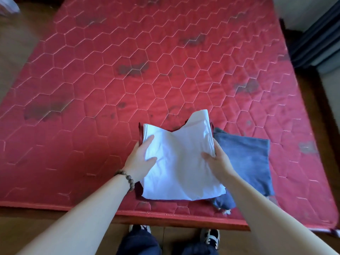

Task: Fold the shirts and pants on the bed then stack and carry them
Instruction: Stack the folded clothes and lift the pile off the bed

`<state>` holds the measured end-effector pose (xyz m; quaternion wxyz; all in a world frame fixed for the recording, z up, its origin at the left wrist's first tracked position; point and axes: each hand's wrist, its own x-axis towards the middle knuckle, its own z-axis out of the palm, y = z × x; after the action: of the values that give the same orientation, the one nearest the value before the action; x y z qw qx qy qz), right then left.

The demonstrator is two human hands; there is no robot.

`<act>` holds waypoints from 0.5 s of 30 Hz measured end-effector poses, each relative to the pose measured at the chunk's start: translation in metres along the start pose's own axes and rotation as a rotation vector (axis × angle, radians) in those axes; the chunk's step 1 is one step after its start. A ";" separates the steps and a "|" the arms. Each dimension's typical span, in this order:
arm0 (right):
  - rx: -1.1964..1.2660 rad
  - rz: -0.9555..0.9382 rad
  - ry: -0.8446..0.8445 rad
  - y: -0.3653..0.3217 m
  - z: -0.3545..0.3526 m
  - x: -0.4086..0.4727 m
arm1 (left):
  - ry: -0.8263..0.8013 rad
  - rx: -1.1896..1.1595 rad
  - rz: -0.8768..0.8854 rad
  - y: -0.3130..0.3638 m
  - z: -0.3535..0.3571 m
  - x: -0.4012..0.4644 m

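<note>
Fingers (149, 139) of left hand (140, 159) curl round the left edge of the folded white shirt (176, 162), thumb on top of the fabric, other fingers tucked under the edge. Right hand (218, 161) grips the shirt's right edge the same way: thumb lies on top, remaining fingers wrap down the side and are mostly hidden. Shirt sits between both hands, topmost on a stack. Dark red garment (140, 192) directly beneath it, showing along the left and near edges. Folded blue jeans (246, 155) lie just right of the stack, partly under it, touching the right hand's side. Stack rests near the front edge of the red quilted mattress (128, 61). Beaded bracelet (127, 178) on left wrist.
</note>
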<state>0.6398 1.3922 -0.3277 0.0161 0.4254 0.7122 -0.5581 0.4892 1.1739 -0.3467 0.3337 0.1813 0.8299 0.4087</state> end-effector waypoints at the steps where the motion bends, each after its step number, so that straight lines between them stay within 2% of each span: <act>1: -0.005 -0.009 0.016 0.001 -0.017 -0.006 | -0.009 0.000 0.019 0.012 0.009 -0.001; 9: 0.061 -0.012 0.217 0.052 -0.169 -0.032 | -0.069 -0.016 0.202 0.106 0.127 0.014; 12: 0.018 0.042 0.239 0.086 -0.202 -0.024 | -0.062 -0.022 0.179 0.101 0.171 0.018; 15: -0.101 0.130 0.189 0.124 -0.210 -0.012 | -0.159 0.114 0.065 0.078 0.206 0.016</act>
<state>0.8198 1.5568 -0.3397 0.0064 0.5202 0.7087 -0.4765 0.6251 1.3445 -0.3825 0.3741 0.2585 0.8164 0.3558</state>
